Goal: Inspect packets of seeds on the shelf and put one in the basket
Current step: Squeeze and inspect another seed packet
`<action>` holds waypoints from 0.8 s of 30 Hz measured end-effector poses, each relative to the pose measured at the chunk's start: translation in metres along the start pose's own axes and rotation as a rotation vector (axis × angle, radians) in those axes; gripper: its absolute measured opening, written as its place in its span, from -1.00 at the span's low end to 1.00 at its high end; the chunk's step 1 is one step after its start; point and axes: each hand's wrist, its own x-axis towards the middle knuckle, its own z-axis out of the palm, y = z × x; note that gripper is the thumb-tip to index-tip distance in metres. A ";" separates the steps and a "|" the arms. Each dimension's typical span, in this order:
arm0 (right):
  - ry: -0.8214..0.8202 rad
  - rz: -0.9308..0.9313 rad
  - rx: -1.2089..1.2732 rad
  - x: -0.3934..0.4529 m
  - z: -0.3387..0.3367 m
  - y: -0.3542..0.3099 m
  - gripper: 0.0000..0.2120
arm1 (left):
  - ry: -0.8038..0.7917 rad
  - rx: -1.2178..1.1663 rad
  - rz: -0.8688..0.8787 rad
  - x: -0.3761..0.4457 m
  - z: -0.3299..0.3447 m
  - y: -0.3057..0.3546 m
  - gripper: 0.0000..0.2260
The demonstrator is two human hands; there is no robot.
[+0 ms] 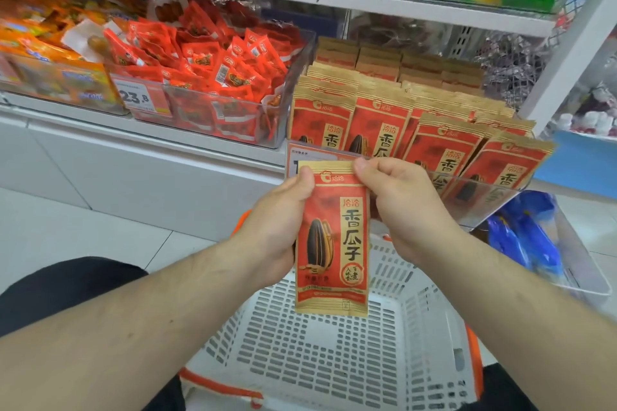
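Head view: I've got one sunflower seed packet (332,238) up in front of me, front face toward the camera, hanging directly over the white basket (334,354) on the floor. My left hand (283,220) wraps the packet's left edge, thumb pressed on the upper left corner; my right hand (397,207) pinches the top right corner between thumb and fingertips. Both are clamped on the packet, nothing else in them. The remaining seed packets (417,117) stand in rows in the clear shelf bin (484,200) just behind my right hand. Risks, as I judge it: the right-hand pinch is only on the thin sealed strip, so if the left lets go first the packet could swing or slip. A drop from here probably lands in the basket anyway, but a tilted release could send it off the rim toward the floor. My right knuckles sit close to the bin's front lip, so a careless pull back could knock it or the front packets. Red snack sachets (207,67) lie well off to the left, no conflict.
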 end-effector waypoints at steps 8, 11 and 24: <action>-0.031 0.031 0.067 -0.005 -0.007 0.001 -0.70 | -0.013 -0.032 -0.073 -0.001 0.003 0.002 -0.59; -0.118 0.054 -0.042 -0.010 -0.010 0.001 -0.67 | 0.015 -0.048 -0.066 -0.002 0.003 0.003 -0.60; -0.337 0.124 -0.184 -0.016 -0.012 0.004 -0.59 | 0.114 -0.056 -0.099 -0.004 -0.001 0.012 -0.59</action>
